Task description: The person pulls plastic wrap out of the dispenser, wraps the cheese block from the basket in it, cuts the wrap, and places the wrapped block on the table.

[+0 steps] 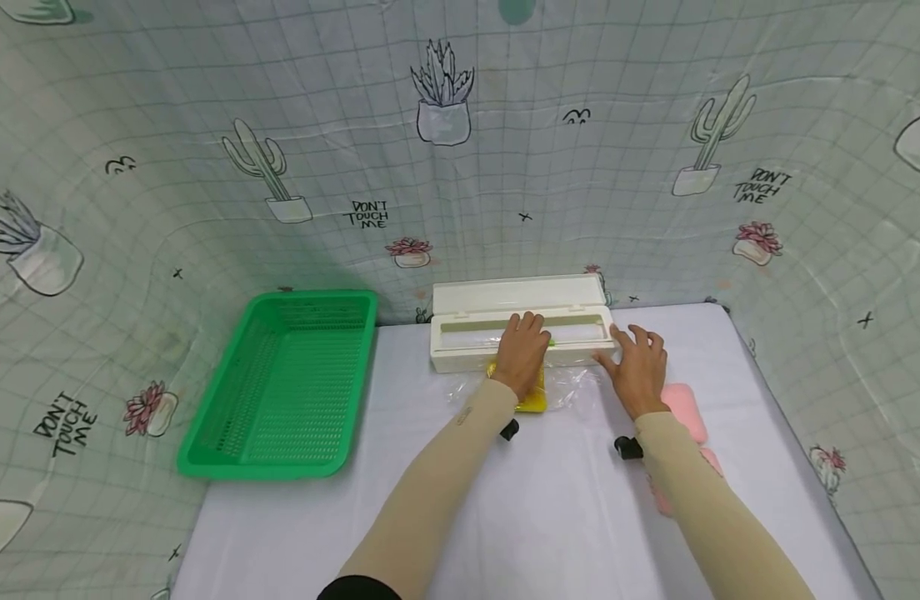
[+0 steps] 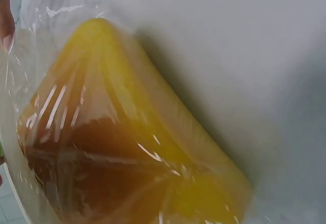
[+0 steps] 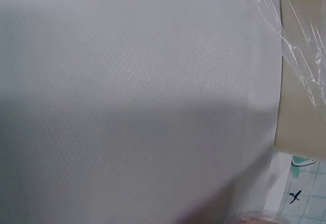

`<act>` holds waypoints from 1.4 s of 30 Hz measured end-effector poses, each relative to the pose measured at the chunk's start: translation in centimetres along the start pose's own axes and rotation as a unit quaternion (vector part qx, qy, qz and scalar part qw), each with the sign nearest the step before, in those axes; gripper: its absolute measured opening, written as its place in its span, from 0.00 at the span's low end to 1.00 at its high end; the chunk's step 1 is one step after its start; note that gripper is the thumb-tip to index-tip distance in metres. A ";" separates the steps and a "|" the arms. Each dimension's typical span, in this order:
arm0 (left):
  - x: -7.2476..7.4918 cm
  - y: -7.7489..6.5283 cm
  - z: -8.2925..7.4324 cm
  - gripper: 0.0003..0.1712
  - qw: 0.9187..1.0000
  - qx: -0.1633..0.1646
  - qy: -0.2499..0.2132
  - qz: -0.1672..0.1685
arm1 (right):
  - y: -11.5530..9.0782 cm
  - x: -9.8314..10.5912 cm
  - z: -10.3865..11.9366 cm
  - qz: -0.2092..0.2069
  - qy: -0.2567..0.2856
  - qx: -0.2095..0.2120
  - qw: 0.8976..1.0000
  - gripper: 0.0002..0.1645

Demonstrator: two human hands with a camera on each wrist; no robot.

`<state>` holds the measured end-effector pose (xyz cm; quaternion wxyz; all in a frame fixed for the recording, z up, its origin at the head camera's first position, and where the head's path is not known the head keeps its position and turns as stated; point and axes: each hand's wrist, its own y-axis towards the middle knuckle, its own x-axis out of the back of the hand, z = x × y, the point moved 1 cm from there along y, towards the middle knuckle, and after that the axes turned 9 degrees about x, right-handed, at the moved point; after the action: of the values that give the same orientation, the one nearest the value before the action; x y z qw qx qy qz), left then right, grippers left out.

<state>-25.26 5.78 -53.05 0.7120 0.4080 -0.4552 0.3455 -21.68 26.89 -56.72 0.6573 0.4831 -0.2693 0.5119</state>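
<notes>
A white cling film dispenser (image 1: 460, 358) stands at the back of the table, its lid (image 1: 516, 293) raised. My left hand (image 1: 523, 350) reaches over its front edge beside a small green piece (image 1: 552, 342); the fingertips are hidden in the head view. Clear film (image 2: 61, 107) drapes from the dispenser over a yellow dish (image 2: 137, 91) with brownish contents, below my left hand. My right hand (image 1: 638, 371) is at the dispenser's right front corner, thumb and fingers spread apart. In the right wrist view, the film (image 3: 300, 40) hangs over the dispenser front (image 3: 300, 117).
A green plastic basket (image 1: 355, 400) stands on the left side of the white-covered table (image 1: 535, 517). Pink items (image 1: 687, 410) lie partly under my right forearm. A printed cloth (image 1: 505, 183) rises behind and on both sides.
</notes>
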 end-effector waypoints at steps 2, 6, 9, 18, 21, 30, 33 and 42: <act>-0.1 -0.2 0.4 0.09 1.000 0.008 -0.010 0.005 | 0.0 0.1 -0.1 0.001 0.001 -0.002 1.000 0.39; -0.1 -0.4 1.1 0.10 0.999 0.024 -0.028 0.018 | -0.1 0.2 -0.1 0.003 0.002 -0.006 1.000 0.39; -0.2 -0.5 1.6 0.10 0.998 0.032 -0.045 0.021 | -0.1 0.2 0.0 0.003 0.003 -0.005 1.000 0.40; -1.0 -0.9 2.8 0.13 0.995 0.053 -0.080 0.012 | 0.1 -0.2 0.0 0.004 0.002 0.002 1.000 0.39; -1.1 -1.1 3.1 0.13 0.994 0.058 -0.086 0.019 | 0.1 -0.2 -0.1 0.002 0.003 0.003 1.000 0.40; -0.7 -1.5 3.4 0.13 0.995 0.053 -0.085 0.021 | -0.1 -0.1 0.0 -0.004 0.005 0.005 1.000 0.39; -0.6 -1.6 3.5 0.14 0.995 0.050 -0.082 0.022 | -0.1 -0.1 0.0 -0.002 0.007 0.003 1.000 0.39; -0.9 -1.7 3.8 0.14 0.996 0.043 -0.071 0.014 | -0.1 0.2 0.1 0.005 0.009 -0.002 1.000 0.40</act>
<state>-25.46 1.54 -53.39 0.6550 0.4548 -0.4950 0.3451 -21.51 26.88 -56.57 0.6582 0.4759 -0.2662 0.5191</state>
